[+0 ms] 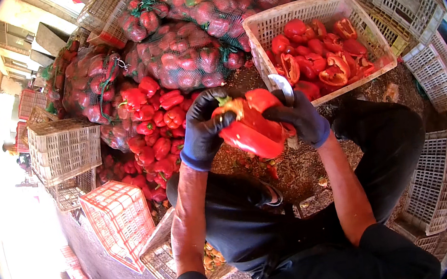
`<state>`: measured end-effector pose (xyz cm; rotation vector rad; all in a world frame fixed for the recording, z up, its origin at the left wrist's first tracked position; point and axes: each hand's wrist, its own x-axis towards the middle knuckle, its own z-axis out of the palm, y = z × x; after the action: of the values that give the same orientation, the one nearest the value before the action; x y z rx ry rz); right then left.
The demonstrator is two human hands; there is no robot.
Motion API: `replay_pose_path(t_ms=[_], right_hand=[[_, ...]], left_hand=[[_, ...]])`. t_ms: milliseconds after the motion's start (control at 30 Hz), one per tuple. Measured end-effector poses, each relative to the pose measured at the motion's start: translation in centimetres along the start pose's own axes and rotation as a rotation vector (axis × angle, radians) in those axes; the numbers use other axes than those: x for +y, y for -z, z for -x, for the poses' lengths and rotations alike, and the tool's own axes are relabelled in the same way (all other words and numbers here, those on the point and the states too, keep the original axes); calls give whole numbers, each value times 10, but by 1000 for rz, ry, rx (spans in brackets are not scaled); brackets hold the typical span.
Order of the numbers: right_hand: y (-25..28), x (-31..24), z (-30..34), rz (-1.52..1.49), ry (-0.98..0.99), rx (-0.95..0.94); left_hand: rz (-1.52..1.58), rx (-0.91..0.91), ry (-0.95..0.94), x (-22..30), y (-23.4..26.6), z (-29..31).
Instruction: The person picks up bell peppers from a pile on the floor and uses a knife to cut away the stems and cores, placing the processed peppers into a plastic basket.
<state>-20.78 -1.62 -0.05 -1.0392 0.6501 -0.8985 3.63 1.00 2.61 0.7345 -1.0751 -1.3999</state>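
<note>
Two gloved hands pull at one split red pepper

Nearest, the left hand [210, 121] grips the stem end of the red pepper [257, 138], its thumb pressed against the pale core [237, 107]. The right hand [301, 114] clasps the pepper's other side, and a short knife [282, 87] juts up from it, blade bare; its handle is hidden inside the fist. The pepper is held up between both hands, above the gap between the dark-trousered knees. It is cut into, and its flesh gapes beside the core.

The step in hand looks like parting core from flesh. To do it well, the left thumb would best push close under the stem, so that the core comes away whole, while the right fingers brace the wall without crushing it. The blade tip should point away from the left fingers.

Beside the left forearm sits a low crate [158, 246] with yellowish scraps [213, 259]. Just past the hands, a pale crate [291, 13] holds cut pepper pieces [335, 74], near enough for a short, gentle drop. Loose whole peppers [160, 147] lie heaped to the left; beyond them, bulging net bags [180, 55] stand piled.
</note>
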Motion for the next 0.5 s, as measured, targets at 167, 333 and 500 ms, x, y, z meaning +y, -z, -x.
replay_pose_path(t_ms=[167, 333, 500], right_hand=[[-16, 9, -2, 71, -1, 85], [-27, 3, -1, 184, 58, 182], [-9, -6, 8, 295, 90, 259]], left_hand=[[-523, 238, -239, -27, 5, -13], [-1258, 379, -597, -7, -10, -21], [-56, 827, -441, 47, 65, -3]])
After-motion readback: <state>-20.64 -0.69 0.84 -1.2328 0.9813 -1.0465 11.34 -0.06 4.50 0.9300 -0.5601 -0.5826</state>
